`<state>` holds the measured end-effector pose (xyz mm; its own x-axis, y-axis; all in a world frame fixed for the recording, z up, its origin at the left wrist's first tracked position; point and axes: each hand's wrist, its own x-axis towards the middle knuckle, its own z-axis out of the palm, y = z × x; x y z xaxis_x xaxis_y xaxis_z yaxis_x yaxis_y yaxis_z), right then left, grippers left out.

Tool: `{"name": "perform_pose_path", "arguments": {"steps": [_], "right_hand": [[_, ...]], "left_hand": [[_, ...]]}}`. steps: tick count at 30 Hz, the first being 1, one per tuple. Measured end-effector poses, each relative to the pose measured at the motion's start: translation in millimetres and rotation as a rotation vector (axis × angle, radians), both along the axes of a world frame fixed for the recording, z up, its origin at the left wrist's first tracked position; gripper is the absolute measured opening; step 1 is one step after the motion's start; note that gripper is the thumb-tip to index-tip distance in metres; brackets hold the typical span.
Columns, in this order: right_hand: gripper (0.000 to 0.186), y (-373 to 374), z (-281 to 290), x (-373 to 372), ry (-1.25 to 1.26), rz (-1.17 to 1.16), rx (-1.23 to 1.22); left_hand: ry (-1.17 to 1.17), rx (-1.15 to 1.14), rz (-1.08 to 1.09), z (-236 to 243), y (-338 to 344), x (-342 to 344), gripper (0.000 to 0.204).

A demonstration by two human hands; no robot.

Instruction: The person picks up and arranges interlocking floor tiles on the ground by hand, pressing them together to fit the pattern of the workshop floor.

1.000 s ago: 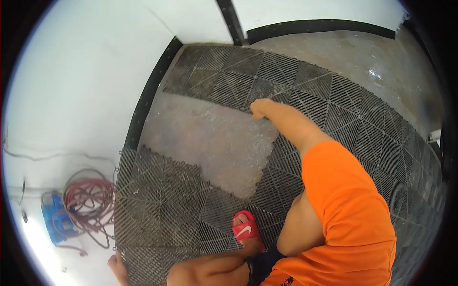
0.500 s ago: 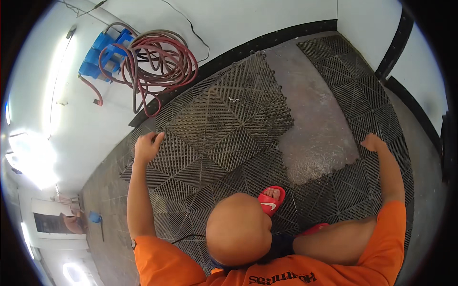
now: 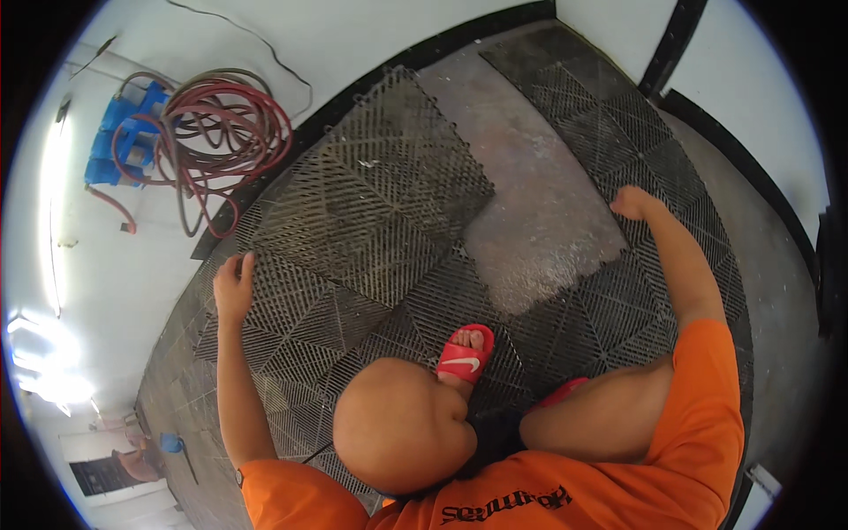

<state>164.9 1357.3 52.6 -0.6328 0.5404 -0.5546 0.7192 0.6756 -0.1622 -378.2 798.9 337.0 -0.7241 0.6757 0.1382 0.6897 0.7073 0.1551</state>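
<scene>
I crouch on a floor of black plastic grid tiles point(image 3: 609, 300). My left hand point(image 3: 233, 288) lies flat with fingers apart on the left edge of the tiles, next to a loose tile panel point(image 3: 371, 203) resting askew on top of the others. My right hand point(image 3: 632, 203) is closed in a fist, pressing on a tile edge beside a bare concrete patch point(image 3: 539, 221). My bent knee point(image 3: 397, 433) and a foot in a red sandal point(image 3: 465, 355) are between my arms.
A coiled red hose point(image 3: 225, 132) and a blue object point(image 3: 124, 132) lie on the white floor at upper left. A black baseboard point(image 3: 459, 40) runs along the white wall behind the tiles. More grey concrete point(image 3: 777, 300) lies at right.
One second ago only my right arm reached to the concrete patch. The view has since swung, and both hands rest on the tiles, barely moved over the last half second.
</scene>
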Motion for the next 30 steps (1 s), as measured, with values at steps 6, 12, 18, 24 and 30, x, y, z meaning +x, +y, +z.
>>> {"name": "perform_pose_path", "arguments": {"steps": [6,12,18,24,30], "right_hand": [[0.05,17.1,-25.2,0.4,-0.046,-0.024,-0.002],[0.05,13.4,-14.4,0.0,-0.039,-0.036,-0.008],[0.053,8.1,-6.6,1.0,-0.092,-0.098,-0.063],[0.053,16.1,-7.2,-0.8,-0.111,-0.03,-0.038],[0.048,27.1,-32.7,7.4,0.035,-0.091,0.019]], "left_hand": [[0.223,0.073,-0.011,-47.5,-5.2,-10.3,0.042],[0.295,0.15,-0.044,-55.5,1.5,3.4,0.043],[0.345,0.116,-0.014,-58.6,-0.5,-3.6,0.044],[0.369,0.118,0.033,-56.9,-10.3,2.8,0.044],[0.303,0.084,0.063,-47.6,-8.5,11.1,0.045]]}}
